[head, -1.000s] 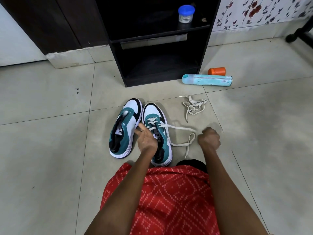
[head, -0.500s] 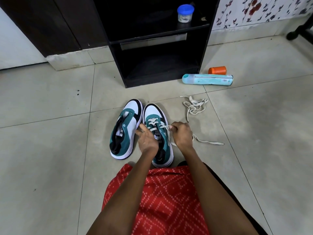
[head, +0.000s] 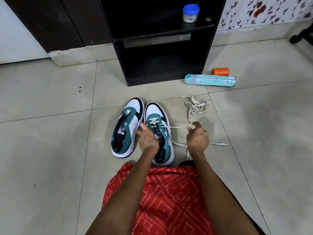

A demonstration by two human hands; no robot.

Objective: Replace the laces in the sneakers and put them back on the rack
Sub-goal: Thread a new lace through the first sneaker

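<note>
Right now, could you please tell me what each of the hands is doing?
Left hand: open, fingers resting on the half-laced sneaker.
Right hand: pinching that sneaker's lace, pulled taut.

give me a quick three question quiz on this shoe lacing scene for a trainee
1. True or false: the blue-lidded jar stands on a shelf of the rack.
2. The right hand pinches: A) the lace coming from the partly laced sneaker; B) a bottle; C) a jar lid.
3. Fill in: the loose lace pile lies on the ____.
Key: 1 true; 2 A; 3 floor.
</note>
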